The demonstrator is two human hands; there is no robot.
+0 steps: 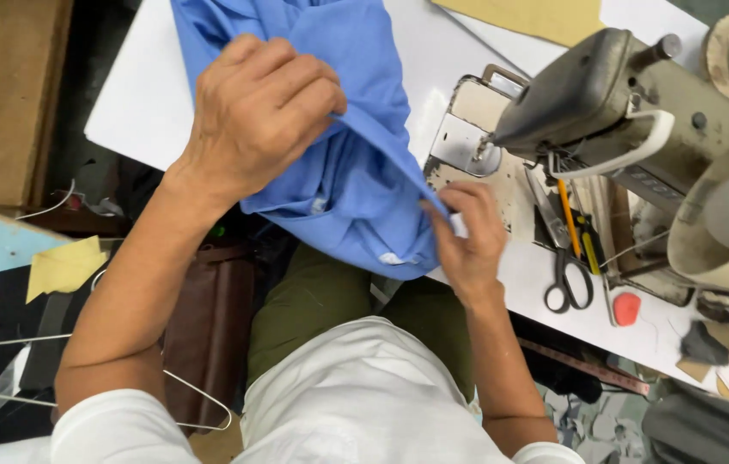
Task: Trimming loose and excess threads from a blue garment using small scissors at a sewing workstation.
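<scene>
A blue shirt-like garment (356, 180) lies bunched over the near edge of a white sewing table (141, 103). My left hand (253, 112) grips a fold of the blue fabric from above, knuckles up. My right hand (472, 236) pinches the garment's stretched edge at its lower right corner, close to the metal bed plate of the grey sewing machine (622, 94). The fabric edge runs taut between the two hands. A small white label shows on the garment's lower part.
Black-handled scissors (564, 258), a yellow-handled tool (588, 245) and a red chalk piece (626, 308) lie on the table to the right. A cream lampshade (725, 223) hangs at far right. Wire hangers (184, 395), dark cloth and yellow fabric (64, 266) lie at the left.
</scene>
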